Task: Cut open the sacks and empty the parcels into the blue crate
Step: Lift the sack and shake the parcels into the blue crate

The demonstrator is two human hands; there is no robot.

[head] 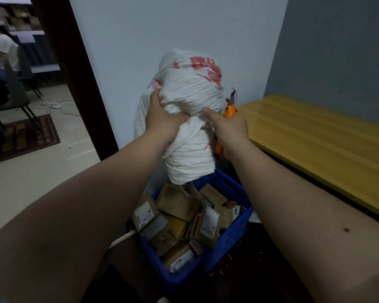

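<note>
**Sack upended over the crate, cutter in hand**

We hold the white woven sack with red print (pixel 189 119) mouth-down above the blue plastic crate (pixel 230 237), its open end just over the heap of brown cardboard parcels with white labels (pixel 179 217). Our left hand (pixel 165 122) grips a bunched fold of the cloth at the sack's waist. Our right hand (pixel 230 130) is curled round the orange-handled cutter (pixel 229 110), its thumb pressing the sack beside it.

The crate looks nearly full, so we judge that further parcels could slide off the heap and over the rim onto the dark floor. The cutter's tip points up, close to the cloth; a jerk while shaking could snag the sack or nick a finger. With only one full grip on the cloth, the sack could slip.

The yellow wooden tabletop (pixel 315 136) stands close on the right and the pale wall (pixel 184 29) just behind, limiting our swing. Through the doorway at left, a person sits near a patterned rug (pixel 24 138).
</note>
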